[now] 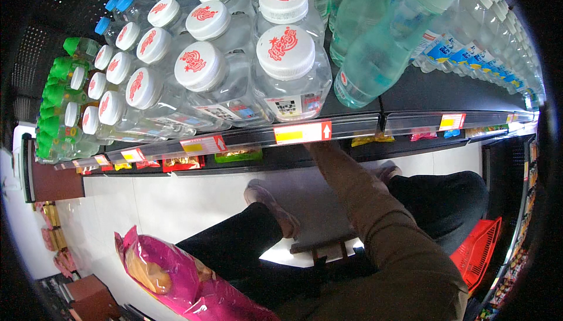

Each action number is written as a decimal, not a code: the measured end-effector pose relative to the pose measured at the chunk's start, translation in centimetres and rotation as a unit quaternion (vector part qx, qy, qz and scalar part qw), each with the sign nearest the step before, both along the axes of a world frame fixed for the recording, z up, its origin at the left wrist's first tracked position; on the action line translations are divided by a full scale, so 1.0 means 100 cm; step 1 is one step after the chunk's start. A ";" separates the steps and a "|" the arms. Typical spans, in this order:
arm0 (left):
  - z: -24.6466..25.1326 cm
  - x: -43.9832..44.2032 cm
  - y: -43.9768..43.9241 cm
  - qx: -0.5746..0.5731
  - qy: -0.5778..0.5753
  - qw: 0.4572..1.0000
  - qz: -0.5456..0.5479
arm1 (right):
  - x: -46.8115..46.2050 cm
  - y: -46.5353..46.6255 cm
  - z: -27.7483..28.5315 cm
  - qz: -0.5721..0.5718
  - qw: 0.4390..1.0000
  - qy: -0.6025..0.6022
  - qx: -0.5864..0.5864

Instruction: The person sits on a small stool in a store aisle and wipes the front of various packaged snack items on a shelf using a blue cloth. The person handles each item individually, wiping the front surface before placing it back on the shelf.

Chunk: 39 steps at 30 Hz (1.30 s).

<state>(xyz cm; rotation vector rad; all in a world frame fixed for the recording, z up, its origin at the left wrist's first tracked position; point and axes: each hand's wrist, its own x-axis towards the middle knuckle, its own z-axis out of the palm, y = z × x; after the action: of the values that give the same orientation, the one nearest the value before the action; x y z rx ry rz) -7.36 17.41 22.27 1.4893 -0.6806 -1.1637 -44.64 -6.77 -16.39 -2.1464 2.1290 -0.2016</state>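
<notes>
My right arm, in a brown sleeve (365, 202), stretches forward to the shelf. Its hand is out of view beneath the price rail (352, 126) of the upper shelf. My left hand is also out of view. A shiny magenta snack bag (176, 272) lies against my left side; what supports it is hidden. Before me stand rows of clear plastic bottles with white caps (286, 52) bearing red writing. To their right, tall green-tinted bottles (374, 65) lean on the dark shelf (422, 92). Below the rail, a green packet (238, 155) and a red packet (183, 162) show.
Green-capped bottles (57, 114) fill the shelf's left end. Blue-labelled bottles (466, 59) line the right. A red plastic basket (477, 253) is beside my right leg (444, 206). Pale floor tiles (176, 206) lie below, and another stocked shelf (523, 215) runs along the right.
</notes>
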 end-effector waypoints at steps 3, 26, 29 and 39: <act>-0.001 -0.005 -0.002 -0.006 0.008 1.000 0.003 | 0.037 0.013 0.012 0.003 1.000 0.002 0.010; -0.009 -0.012 -0.001 -0.144 0.108 0.975 -0.128 | -0.002 0.152 0.069 0.028 0.976 -0.023 0.213; 0.001 -0.040 -0.010 -0.119 0.111 0.971 -0.174 | -0.029 0.157 0.068 -0.065 0.965 -0.176 0.183; -0.047 -0.105 0.004 -0.010 0.213 0.956 -0.202 | 0.010 0.264 0.298 -0.164 0.690 -0.689 -0.147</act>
<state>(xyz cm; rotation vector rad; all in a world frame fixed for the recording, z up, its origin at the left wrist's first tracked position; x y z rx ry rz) -17.88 17.78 17.54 1.0492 -0.7077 -1.7229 -43.60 19.65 13.41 -0.8447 1.3921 -1.6284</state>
